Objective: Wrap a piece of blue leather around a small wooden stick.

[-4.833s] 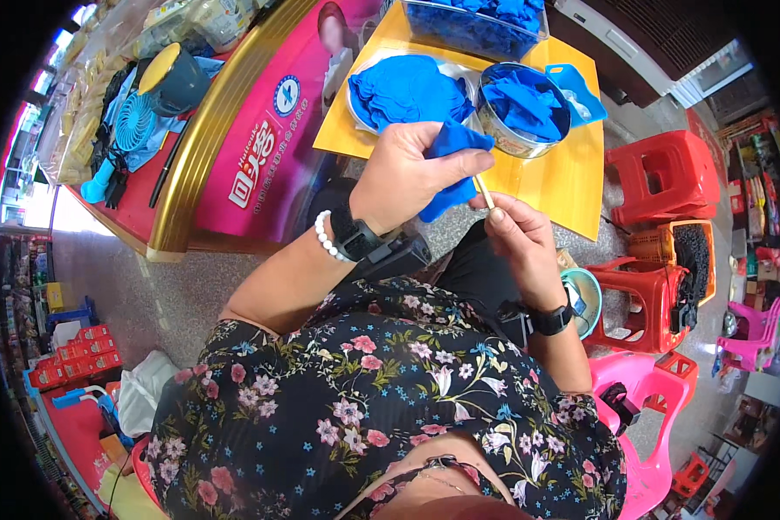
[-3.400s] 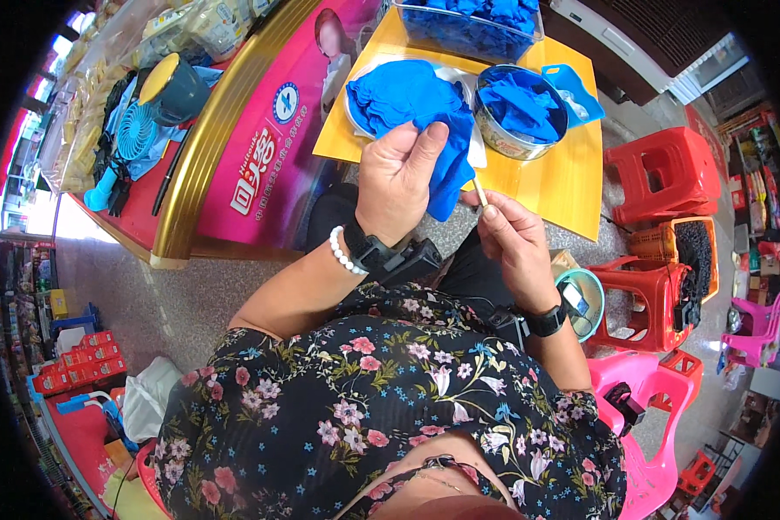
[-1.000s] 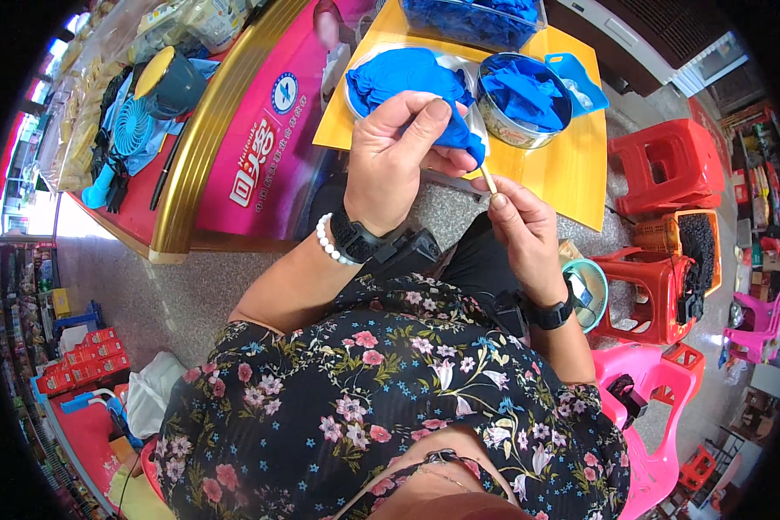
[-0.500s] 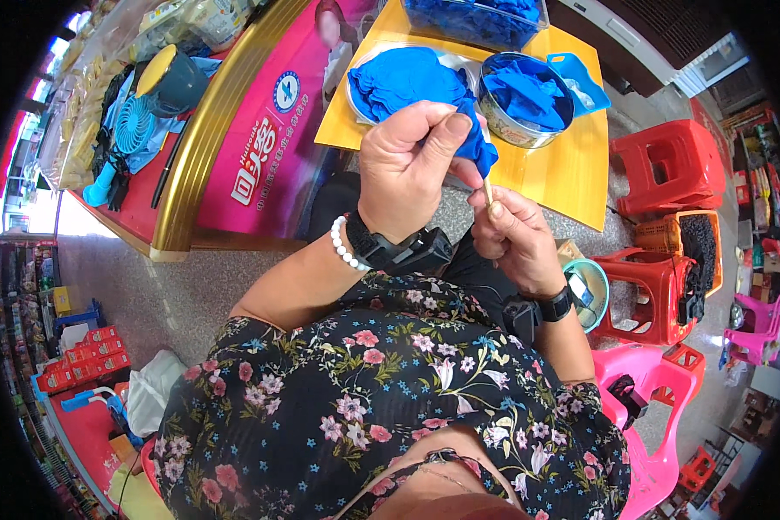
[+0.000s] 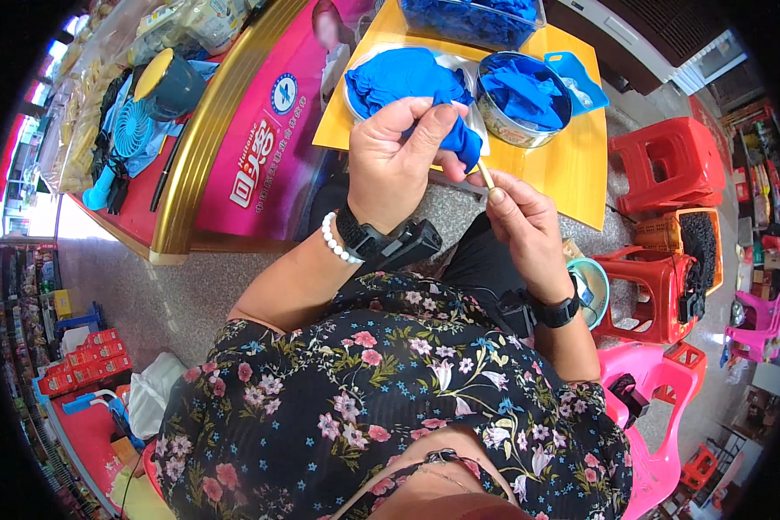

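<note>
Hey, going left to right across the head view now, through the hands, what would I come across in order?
Blue handheld fan → left hand → blue cloth bunched in its fingers → thin stick → right hand pinching that stick → upper red stool.

Black short-sleeved blouse [image 5: 390, 355] had pink, white, blue flowers, green leaves. From its centre: 11 o'clock, left forearm [image 5: 290, 282] carried white bead bracelet [image 5: 333, 237] plus black strap [image 5: 361, 236] with boxy module [image 5: 418, 245]; 2 o'clock, right forearm [image 5: 574, 347] had black wristband [image 5: 558, 311]; 1 o'clock, black trousers [image 5: 472, 253]; 5 o'clock, thin necklace [image 5: 453, 474].
</note>
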`<state>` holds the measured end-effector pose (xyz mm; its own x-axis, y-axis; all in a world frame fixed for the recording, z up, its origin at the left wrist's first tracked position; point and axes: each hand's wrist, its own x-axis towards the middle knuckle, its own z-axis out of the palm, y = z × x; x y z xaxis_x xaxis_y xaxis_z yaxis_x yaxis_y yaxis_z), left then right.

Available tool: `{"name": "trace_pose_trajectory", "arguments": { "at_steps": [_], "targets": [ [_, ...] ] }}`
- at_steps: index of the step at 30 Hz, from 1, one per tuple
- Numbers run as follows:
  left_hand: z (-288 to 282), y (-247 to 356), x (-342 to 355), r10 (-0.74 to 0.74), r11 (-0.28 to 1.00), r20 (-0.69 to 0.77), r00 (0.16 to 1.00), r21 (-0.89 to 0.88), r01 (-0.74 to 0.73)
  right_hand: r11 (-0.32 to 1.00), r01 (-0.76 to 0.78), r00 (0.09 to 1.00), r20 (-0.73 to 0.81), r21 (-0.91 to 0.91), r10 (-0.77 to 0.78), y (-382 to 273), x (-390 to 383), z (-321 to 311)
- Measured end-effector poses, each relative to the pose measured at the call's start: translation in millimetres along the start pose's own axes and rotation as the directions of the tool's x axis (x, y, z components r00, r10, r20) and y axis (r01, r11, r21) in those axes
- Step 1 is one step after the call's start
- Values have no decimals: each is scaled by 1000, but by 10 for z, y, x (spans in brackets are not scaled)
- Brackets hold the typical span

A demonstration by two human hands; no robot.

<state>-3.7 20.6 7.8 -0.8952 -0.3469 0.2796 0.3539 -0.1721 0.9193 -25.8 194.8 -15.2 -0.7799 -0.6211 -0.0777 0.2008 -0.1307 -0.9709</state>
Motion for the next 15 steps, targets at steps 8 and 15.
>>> {"name": "trace_pose_trajectory", "arguments": {
  "at_steps": [8, 15],
  "targets": [
    [-6, -74, -41, -32, 999, 19, 999, 23, 32, 997, 54, 998, -41, -53, -57, 95, -13, 43],
    [30, -14, -17, 12, 1000, -11, 1000, -2, -12, 1000, -7, 999, 47, 24, 6, 73, -13, -19]
  ]
}}
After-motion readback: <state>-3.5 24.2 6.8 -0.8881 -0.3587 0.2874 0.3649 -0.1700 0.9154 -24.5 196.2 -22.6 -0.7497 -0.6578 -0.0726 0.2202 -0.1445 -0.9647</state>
